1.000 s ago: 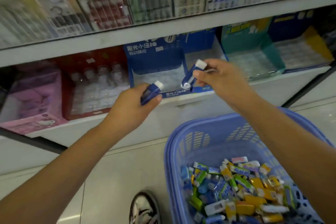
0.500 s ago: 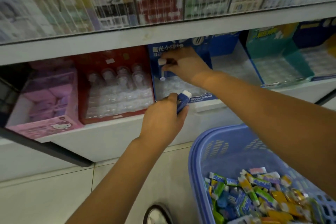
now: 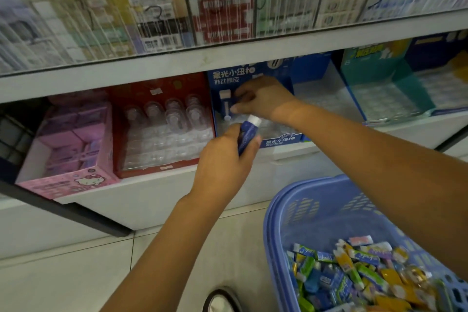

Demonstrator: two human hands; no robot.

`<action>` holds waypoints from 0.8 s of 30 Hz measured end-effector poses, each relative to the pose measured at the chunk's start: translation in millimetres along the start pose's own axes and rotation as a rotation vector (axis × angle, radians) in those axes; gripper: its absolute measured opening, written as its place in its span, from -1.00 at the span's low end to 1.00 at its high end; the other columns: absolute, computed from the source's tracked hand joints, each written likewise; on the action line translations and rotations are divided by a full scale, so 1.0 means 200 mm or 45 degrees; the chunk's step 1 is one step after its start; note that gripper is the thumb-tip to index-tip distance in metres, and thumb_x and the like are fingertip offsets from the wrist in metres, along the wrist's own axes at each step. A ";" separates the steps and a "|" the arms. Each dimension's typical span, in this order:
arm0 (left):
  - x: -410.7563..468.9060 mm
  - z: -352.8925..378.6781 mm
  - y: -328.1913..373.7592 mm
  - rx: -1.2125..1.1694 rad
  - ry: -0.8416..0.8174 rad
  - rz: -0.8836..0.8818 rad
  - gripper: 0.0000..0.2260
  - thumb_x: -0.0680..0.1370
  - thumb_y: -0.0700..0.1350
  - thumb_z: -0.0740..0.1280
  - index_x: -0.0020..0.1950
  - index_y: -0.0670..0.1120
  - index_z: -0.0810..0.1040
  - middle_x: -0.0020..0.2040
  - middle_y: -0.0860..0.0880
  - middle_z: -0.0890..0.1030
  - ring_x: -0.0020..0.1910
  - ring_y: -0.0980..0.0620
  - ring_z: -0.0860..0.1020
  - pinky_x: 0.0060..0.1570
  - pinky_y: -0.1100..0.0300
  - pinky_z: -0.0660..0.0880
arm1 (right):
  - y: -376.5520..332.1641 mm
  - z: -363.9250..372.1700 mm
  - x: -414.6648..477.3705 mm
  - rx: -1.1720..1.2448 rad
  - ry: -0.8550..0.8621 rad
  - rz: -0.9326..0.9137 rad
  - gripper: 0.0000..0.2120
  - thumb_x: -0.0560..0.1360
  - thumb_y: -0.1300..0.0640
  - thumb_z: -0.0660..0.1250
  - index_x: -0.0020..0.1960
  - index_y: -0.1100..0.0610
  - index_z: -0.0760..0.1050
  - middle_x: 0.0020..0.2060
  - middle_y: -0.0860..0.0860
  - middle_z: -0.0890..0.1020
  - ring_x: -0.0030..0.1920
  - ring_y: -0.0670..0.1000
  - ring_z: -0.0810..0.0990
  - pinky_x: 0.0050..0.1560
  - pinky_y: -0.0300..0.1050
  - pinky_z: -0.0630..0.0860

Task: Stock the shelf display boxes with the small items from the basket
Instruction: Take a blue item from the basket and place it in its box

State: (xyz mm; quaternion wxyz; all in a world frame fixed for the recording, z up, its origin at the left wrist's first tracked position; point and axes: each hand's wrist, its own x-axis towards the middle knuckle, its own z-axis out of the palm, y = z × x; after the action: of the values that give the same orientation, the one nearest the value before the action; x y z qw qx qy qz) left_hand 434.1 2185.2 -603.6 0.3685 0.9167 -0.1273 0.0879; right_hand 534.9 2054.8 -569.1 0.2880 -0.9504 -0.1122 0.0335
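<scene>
Boxes line the lower shelf (image 3: 152, 197) side by side: a pink box (image 3: 71, 159) at the far left, a red box (image 3: 162, 91) touching it with clear trays inside, then a blue box (image 3: 253, 73), and a teal box (image 3: 379, 71) further right. The upper shelf (image 3: 152, 68) hangs low over them, leaving only a narrow slot above the box fronts.

The left hand (image 3: 225, 159) hovers just in front of the blue box's front lip. Its fingers and thumb are curled round a blue tube (image 3: 249, 132) with a white cap, tilted up toward the box. The right hand (image 3: 263, 99) reaches over it into the blue box, near the back panel, with fingers bent; whether they hold anything cannot be told.

The right forearm crosses above the basket (image 3: 304, 200), which sits low at the right, well below the shelf. Small wrapped items (image 3: 367, 268), blue, green and yellow, heap in its bottom.

Pale floor (image 3: 76, 273) tiles run along the foot of the shelf unit, with a shoe (image 3: 220, 299) tip at the bottom edge.
</scene>
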 end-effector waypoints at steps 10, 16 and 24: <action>0.03 -0.09 0.08 -1.528 -0.511 -0.640 -0.48 0.47 0.31 0.11 -0.24 -0.08 0.64 -0.50 0.03 0.35 -0.59 0.18 0.17 -0.64 0.36 0.17 | 0.07 -0.06 -0.43 1.205 -0.379 -0.018 -0.68 0.48 -0.06 0.28 0.08 0.13 0.61 -0.25 -0.07 0.66 -0.15 -0.12 0.62 -0.02 -0.30 0.56; 0.03 -0.05 0.06 -1.308 -0.265 -0.625 -0.55 0.55 0.20 0.15 -0.12 -0.12 0.64 -0.38 -0.04 0.59 -0.49 0.10 0.42 -0.54 0.31 0.40 | 0.03 -0.07 -0.38 1.086 -0.089 -0.035 -0.91 0.45 0.13 0.41 -0.05 0.08 0.63 -0.27 -0.05 0.70 -0.27 -0.14 0.63 -0.17 -0.37 0.56; -0.05 0.07 -0.04 0.327 -0.273 0.091 -0.51 0.62 0.03 0.16 0.52 -0.09 0.19 0.51 -0.04 0.26 0.48 0.05 0.20 0.35 0.38 0.04 | 0.05 -0.04 -0.05 0.117 0.353 -0.135 -0.73 0.49 0.16 0.38 0.15 0.24 0.56 0.03 0.15 0.64 0.07 0.09 0.58 -0.06 -0.35 0.37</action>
State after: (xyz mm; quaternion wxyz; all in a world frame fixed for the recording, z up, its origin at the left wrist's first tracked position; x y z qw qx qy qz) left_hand 428.3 2182.8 -622.0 0.2292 0.9553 -0.1860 0.0183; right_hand 527.8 2039.5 -567.2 0.3452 -0.9246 -0.1197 -0.1081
